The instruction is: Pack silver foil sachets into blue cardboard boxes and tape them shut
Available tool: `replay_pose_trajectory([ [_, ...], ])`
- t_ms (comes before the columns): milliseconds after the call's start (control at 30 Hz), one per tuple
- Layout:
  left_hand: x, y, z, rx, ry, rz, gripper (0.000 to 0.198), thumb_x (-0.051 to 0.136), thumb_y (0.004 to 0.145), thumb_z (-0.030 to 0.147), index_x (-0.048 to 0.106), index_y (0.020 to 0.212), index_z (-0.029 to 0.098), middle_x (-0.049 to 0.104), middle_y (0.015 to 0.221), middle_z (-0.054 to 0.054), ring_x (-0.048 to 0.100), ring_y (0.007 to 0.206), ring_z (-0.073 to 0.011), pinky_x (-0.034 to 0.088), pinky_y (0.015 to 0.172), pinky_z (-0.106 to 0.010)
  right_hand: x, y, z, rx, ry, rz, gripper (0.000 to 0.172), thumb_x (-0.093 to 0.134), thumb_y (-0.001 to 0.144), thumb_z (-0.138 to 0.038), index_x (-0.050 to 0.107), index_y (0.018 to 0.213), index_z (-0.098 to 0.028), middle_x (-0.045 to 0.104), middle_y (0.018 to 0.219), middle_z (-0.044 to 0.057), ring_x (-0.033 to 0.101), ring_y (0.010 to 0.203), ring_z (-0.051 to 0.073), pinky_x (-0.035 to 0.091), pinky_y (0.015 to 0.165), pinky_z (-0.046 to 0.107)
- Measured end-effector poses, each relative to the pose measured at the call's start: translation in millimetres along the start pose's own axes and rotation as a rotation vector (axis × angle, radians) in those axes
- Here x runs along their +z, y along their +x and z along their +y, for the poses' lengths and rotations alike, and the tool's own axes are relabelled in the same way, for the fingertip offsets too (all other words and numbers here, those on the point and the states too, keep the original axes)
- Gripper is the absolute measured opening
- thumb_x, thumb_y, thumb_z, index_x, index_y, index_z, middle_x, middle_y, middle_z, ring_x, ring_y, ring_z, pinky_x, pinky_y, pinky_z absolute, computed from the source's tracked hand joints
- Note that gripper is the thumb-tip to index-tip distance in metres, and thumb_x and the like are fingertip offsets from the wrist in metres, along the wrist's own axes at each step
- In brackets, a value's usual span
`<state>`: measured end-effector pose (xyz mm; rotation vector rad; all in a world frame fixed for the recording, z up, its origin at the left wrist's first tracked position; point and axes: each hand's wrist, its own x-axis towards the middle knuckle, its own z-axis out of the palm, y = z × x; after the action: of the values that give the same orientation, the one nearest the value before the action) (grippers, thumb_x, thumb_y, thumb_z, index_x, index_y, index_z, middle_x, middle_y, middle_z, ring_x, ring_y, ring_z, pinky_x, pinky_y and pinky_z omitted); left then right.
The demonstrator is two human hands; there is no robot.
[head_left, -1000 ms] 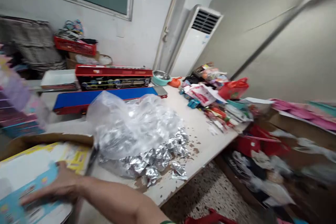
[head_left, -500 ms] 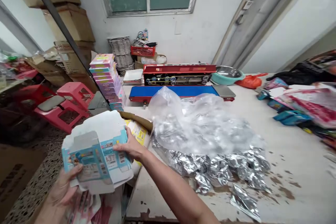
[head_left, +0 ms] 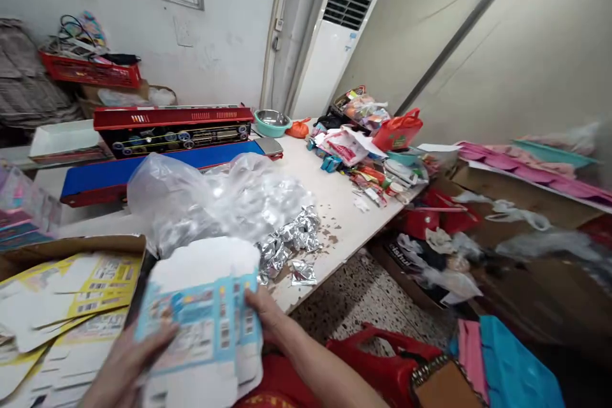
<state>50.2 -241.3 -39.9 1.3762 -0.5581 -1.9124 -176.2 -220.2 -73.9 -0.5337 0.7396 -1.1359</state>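
Observation:
A few flat blue-and-white cartons (head_left: 198, 338) are between my hands, overlapping one another, with their white flaps at the top. My left hand (head_left: 131, 357) grips their left side, thumb across the printed face. On their right edge, my right hand (head_left: 265, 309) is closed, fingers partly hidden behind. To the left, an open cardboard box (head_left: 136, 243) holds many flat yellow-and-white cartons (head_left: 102, 287). Just beyond the held cartons lies a large clear plastic bag (head_left: 167, 188) full of silver packets. Loose silver foil packets (head_left: 303, 271) lie at its right side.
A red machine (head_left: 172, 116) with a blue belt (head_left: 109, 172) stands behind the bag. Piled bags and small items (head_left: 377, 182) cover the table's far right end. On the floor at right are a red stool (head_left: 382, 357) and a blue plastic piece (head_left: 519, 363).
My view has swung to the right. The cartons have come together into a more even stack, still in both hands, and now stand right of the box of yellow cartons.

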Motion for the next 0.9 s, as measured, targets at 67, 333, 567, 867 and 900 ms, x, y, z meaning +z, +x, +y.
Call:
replay_pose_trajectory([
  [67,46.6,13,-6,-0.012,0.044,-0.153,0.07,0.084,0.059,0.026,0.057,0.123,0.014,0.069,0.112,-0.013,0.065,0.104,-0.0338,0.053,0.091,-0.042,-40,-19,-19,-0.036,0.037,0.059,0.078,0.08,0.058,-0.057,0.059,0.119,-0.013,0.067,0.113,0.016,0.065,0.1,0.03,0.046,0.094,0.05],
  [333,247.1,76,-72,-0.087,0.174,-0.277,0.065,0.087,0.053,0.025,0.064,0.113,0.01,0.071,0.103,-0.017,0.067,0.095,-0.0375,0.055,0.086,-0.046,-204,-94,-110,-0.175,0.087,0.191,0.075,0.079,0.06,-0.057,0.058,0.12,-0.017,0.069,0.109,0.014,0.064,0.103,0.033,0.046,0.093,0.051],
  [567,380.4,134,-190,-0.263,-0.034,-0.235,0.063,0.086,0.057,0.02,0.06,0.114,0.009,0.071,0.104,-0.018,0.066,0.098,-0.0387,0.054,0.088,-0.049,-359,-137,-195,-0.093,-0.032,0.348,0.074,0.074,0.066,-0.057,0.054,0.123,-0.014,0.07,0.105,0.014,0.066,0.097,0.031,0.047,0.091,0.049],
  [867,491.3,235,-203,-0.214,-0.137,-0.148,0.047,0.077,0.066,0.009,0.059,0.109,0.005,0.072,0.097,-0.018,0.067,0.095,-0.035,0.056,0.087,-0.044,-477,-59,-307,0.036,-0.251,0.368,0.058,0.074,0.069,-0.047,0.06,0.113,-0.011,0.072,0.095,0.013,0.069,0.083,0.024,0.052,0.084,0.041],
  [900,500.4,247,-201,-0.206,-0.156,-0.155,0.047,0.077,0.067,0.008,0.059,0.11,0.005,0.072,0.096,-0.018,0.068,0.095,-0.0343,0.056,0.087,-0.043,-485,-47,-318,0.042,-0.283,0.369,0.059,0.074,0.069,-0.048,0.06,0.113,-0.012,0.072,0.095,0.012,0.069,0.083,0.024,0.052,0.082,0.041],
])
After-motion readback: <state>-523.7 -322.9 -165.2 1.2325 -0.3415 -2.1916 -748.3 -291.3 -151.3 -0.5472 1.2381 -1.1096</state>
